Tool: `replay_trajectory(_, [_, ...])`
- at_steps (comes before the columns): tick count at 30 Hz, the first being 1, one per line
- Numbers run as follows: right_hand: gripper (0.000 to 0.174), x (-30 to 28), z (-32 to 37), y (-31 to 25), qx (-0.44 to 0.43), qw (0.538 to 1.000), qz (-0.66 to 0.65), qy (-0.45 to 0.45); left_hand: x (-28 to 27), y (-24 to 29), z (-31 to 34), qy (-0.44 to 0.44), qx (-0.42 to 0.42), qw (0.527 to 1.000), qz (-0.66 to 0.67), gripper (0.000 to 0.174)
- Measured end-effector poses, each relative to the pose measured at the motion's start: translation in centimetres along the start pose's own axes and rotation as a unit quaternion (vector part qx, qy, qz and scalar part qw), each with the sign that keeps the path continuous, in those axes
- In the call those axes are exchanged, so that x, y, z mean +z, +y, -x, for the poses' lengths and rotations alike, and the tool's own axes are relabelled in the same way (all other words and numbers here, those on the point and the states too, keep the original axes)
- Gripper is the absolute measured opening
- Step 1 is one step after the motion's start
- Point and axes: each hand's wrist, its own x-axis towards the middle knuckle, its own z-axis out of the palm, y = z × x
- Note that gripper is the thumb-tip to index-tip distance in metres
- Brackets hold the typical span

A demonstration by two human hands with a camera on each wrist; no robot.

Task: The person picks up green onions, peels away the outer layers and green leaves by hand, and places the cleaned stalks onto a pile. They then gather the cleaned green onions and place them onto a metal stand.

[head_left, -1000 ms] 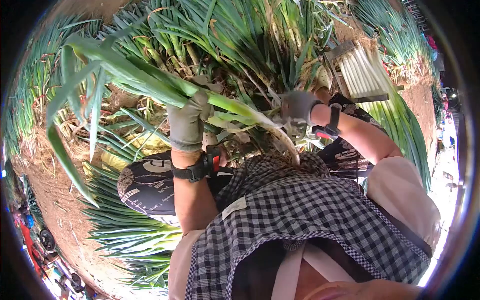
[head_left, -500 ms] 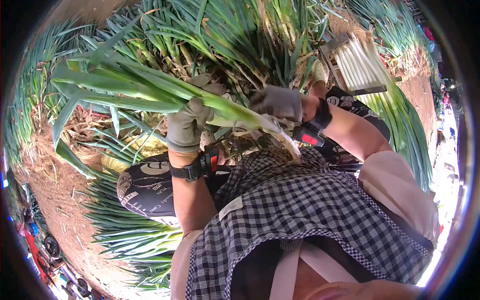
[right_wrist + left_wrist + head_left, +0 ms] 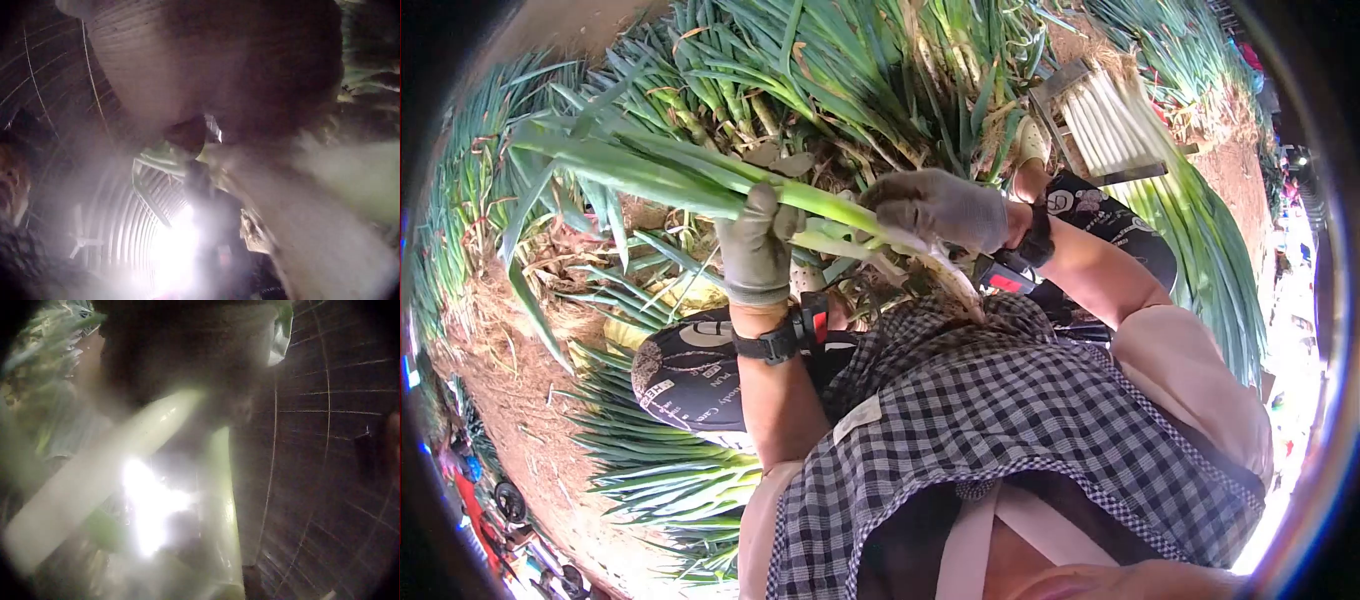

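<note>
Green onion aslant in front of the lap, leaves toward upper left, pale root end down at the checked apron. Left hand, gloved: fingers curled round the green section, grip closed. Right hand, gloved: fingers bent onto the paler stalk nearer the root, pinching it; fingertips blurred in right wrist view. Dark strap at left wrist. Beyond both hands: piled onion plants, long leaves fanned out. At right: metal frame round a row of white stems, green leaves trailing back from it. At left: patterned trouser knee, with a spread of green leaves just below in head view.
</note>
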Motion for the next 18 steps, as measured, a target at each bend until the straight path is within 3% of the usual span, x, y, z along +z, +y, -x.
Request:
replay_trajectory(2, [0.052, 0.1, -0.2, -1.7, -0.040, 0.970, -0.240, 0.016, 0.6, -1.0, 0.5, 0.033, 0.002, 0.998, -0.051, 0.024])
replay_trajectory(4, [0.049, 0.4, -0.1, -2.3, -0.016, 0.977, -0.210, 0.041, 1.1, -1.4, 0.5, -0.004, -0.017, 0.998, -0.067, 0.026])
replay_trajectory(6, [0.051, 0.5, 0.5, -2.5, 0.024, 0.945, -0.323, -0.052, 1.7, -1.3, 0.6, 0.040, -0.004, 0.998, -0.044, 0.025])
replay_trajectory(9, [0.053, 2.2, 2.1, -1.2, -0.011, 0.980, -0.183, -0.071, -0.1, -1.0, 0.0, 0.045, 0.036, 0.998, -0.019, 0.021])
replay_trajectory(11, [0.053, 2.4, 3.2, -1.4, -0.060, 0.985, -0.159, -0.034, -1.3, -0.6, -0.4, 0.072, 0.054, 0.995, 0.035, 0.023])
replay_trajectory(12, [0.053, 2.1, 3.7, -1.7, -0.060, 0.995, -0.071, -0.027, -1.9, -0.5, -0.7, 0.074, 0.062, 0.994, 0.057, 0.023])
replay_trajectory(13, [0.053, 1.9, 4.2, -1.9, -0.061, 0.998, 0.018, -0.018, -2.3, -0.2, -0.8, 0.095, 0.070, 0.992, 0.050, 0.023])
replay_trajectory(14, [0.053, 1.9, 4.8, -1.9, -0.064, 0.998, 0.017, -0.017, -2.6, 0.2, -1.0, 0.116, 0.077, 0.989, 0.043, 0.023])
replay_trajectory(16, [0.051, 2.1, 6.3, -1.6, -0.111, 0.985, 0.114, 0.062, -3.4, 1.1, -1.2, 0.139, 0.099, 0.984, 0.055, 0.020])
replay_trajectory(18, [0.042, 1.5, 7.8, -1.6, -0.078, 0.983, 0.156, 0.055, -5.7, 1.8, -1.9, 0.208, 0.077, 0.974, 0.055, 0.024])
